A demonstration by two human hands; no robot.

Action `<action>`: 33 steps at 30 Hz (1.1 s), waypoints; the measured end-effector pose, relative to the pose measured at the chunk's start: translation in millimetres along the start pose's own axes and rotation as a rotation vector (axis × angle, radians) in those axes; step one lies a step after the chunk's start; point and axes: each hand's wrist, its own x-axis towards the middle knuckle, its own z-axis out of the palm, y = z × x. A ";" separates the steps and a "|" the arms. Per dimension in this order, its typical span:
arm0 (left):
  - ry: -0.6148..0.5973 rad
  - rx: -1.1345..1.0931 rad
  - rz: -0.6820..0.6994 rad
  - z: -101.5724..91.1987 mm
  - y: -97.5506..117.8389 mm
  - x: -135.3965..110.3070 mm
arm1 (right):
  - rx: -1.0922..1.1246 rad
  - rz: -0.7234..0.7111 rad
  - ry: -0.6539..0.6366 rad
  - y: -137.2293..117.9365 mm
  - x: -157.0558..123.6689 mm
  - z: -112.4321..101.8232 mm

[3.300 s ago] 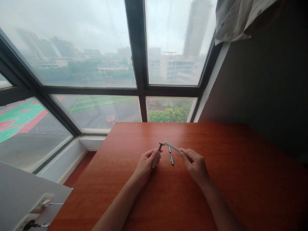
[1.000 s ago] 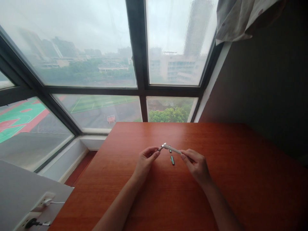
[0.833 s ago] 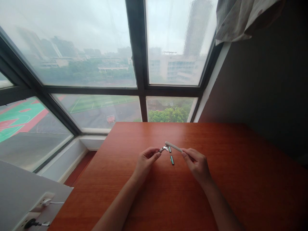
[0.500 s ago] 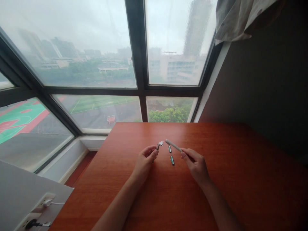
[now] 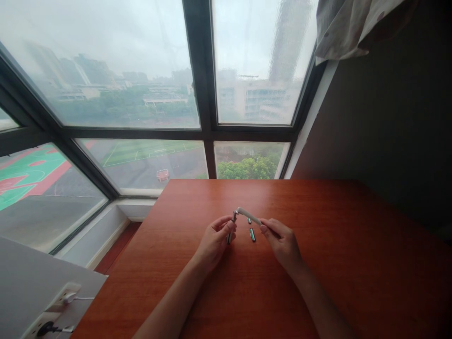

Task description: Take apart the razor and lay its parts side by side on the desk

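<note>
My left hand (image 5: 215,242) is closed around a razor handle (image 5: 229,237), its small silvery head end pointing up and away from me. Pinched in my right hand (image 5: 284,245) is a slim pale-grey stick (image 5: 250,215) with a rounded end, slanting up to the left. Its tip meets or overlaps the razor's top; I cannot tell whether they touch. Two small dark-green razor cartridges lie on the table between my hands: the nearer one (image 5: 252,235) in full sight, the farther one (image 5: 249,220) partly behind the stick.
The reddish-brown wooden table (image 5: 335,226) reaches to the large window frame (image 5: 211,157) at the back. A dark wall stands at right, with cloth (image 5: 346,33) hanging above. Plugs in a wall socket (image 5: 67,296) are at lower left.
My right hand has moved left, bringing the grey stick's tip to the razor's top. The razor has turned more upright in my left hand. The farther cartridge is now partly covered.
</note>
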 end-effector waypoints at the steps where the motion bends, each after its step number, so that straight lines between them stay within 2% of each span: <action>1: 0.001 -0.001 -0.002 0.1 0.3 -0.2 | -0.005 0.007 0.010 0.7 0.0 -0.1; 4: 0.010 0.006 -0.003 0.3 1.1 -0.5 | -0.013 0.014 0.039 0.3 0.0 -0.8; 11: 0.007 -0.003 -0.005 0.7 1.2 -0.1 | 0.010 -0.015 -0.013 -2.5 -0.3 -0.9; 17: 0.018 -0.002 0.000 1.1 1.3 0.1 | -0.018 -0.003 0.024 -0.7 0.5 -2.3; 24: 0.010 0.022 0.006 0.3 0.4 0.8 | 0.004 -0.024 -0.009 -4.0 0.3 -1.3; 33: -0.005 0.002 0.011 -1.7 -0.3 1.7 | -0.004 -0.011 0.012 -3.4 -0.5 -2.0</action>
